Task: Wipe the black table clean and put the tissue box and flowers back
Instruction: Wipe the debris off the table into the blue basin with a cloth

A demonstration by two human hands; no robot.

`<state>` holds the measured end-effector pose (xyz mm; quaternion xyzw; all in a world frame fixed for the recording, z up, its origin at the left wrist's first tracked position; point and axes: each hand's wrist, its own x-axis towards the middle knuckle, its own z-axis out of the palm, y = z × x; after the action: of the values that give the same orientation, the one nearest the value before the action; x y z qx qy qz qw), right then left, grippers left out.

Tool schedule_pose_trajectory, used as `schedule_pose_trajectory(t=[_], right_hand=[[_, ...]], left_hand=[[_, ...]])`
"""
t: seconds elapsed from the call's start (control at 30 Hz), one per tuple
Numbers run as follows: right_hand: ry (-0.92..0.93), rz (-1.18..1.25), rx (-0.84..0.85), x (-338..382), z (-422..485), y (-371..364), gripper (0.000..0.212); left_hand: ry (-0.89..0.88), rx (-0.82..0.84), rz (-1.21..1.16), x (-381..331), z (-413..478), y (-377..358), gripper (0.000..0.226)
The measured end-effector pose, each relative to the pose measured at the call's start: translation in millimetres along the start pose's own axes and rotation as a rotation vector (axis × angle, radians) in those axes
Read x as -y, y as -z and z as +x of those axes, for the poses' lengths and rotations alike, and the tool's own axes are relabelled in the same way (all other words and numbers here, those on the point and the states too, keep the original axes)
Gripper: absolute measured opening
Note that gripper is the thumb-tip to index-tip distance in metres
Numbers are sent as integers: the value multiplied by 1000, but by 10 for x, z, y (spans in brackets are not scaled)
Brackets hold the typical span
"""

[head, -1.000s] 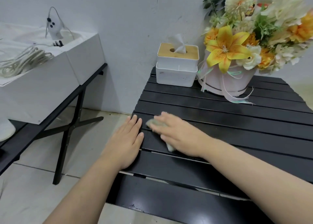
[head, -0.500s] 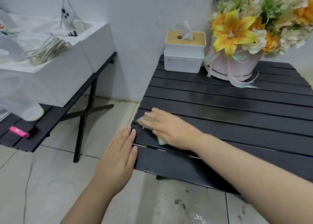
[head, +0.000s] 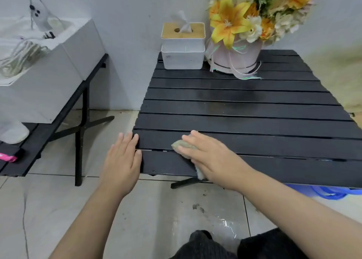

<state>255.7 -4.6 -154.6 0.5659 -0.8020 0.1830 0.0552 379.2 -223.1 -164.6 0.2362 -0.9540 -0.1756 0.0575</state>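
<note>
The black slatted table (head: pixel 244 109) fills the right half of the view. My right hand (head: pixel 211 156) presses a crumpled greenish-white cloth (head: pixel 183 145) flat on the front-left slats, most of the cloth hidden under the palm. My left hand (head: pixel 122 160) lies flat with fingers together at the table's front-left corner, fingertips on its edge, holding nothing. The white tissue box (head: pixel 183 47) with a wooden lid stands at the back-left of the table. Right beside it stands the yellow and orange flower arrangement (head: pixel 252 19) in a pale pink pot.
A second black table (head: pixel 58 109) at the left carries a white box (head: pixel 49 72) holding coiled cables. A pink object (head: pixel 7 157) lies on its near end. The tiled floor (head: pixel 156 209) shows dirt specks and a wet patch. A blue bag (head: pixel 323 193) lies under the table's front right.
The view has pulled back and tilted down. My right hand with the cloth has slid toward the front edge of the table; my left hand has moved off the slats to the corner edge.
</note>
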Motion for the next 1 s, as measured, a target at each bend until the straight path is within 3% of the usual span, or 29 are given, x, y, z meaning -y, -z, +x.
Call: schedule_pose_trajectory(t=[0.07,0.17,0.2,0.27,0.33,0.47,0.53,0.63,0.7,0.77,0.87,0.9,1.0], right_hand=[[-186,-114,-42,-556,-301,194,41],[-641,-236,-24,-1249,-394,429,48],[-671,-236,-6,-1272,-333,431,56],[-574,-279,-18,-1027,-137,368,58],[-408,-185,75,-564,-133,311,44],[-94,-27,100,-231,-756,409,42],[-199,-83,91,-592,-959,542,42],[-589,-172,11,-1351,-980,724,37],[-758,-151,-6,-1462,-855,724,34],[-687,-126,45,-1198,-788,605,34],[-318,-24,89,-549,-1153,522,45],[-273,-13,77,-549,-1331,577,44],[-491,-76,-19,-1127,-1766,790,43]], left_hand=[[-2,-18,42,-212,-9,-6,55],[-136,10,35,-772,-51,-115,61],[-177,28,27,-951,-61,-186,61],[-228,52,40,-1196,-53,-317,58],[-236,58,80,-1268,-25,-403,58],[-241,60,126,-1240,14,-461,55],[-240,66,134,-1256,17,-457,50],[-242,78,120,-1263,19,-441,49],[-241,81,112,-1248,21,-444,49],[-240,87,117,-1228,17,-445,50],[-202,80,107,-1284,14,-407,49],[-188,64,102,-1342,18,-384,47],[-282,28,91,-1701,78,-399,43]])
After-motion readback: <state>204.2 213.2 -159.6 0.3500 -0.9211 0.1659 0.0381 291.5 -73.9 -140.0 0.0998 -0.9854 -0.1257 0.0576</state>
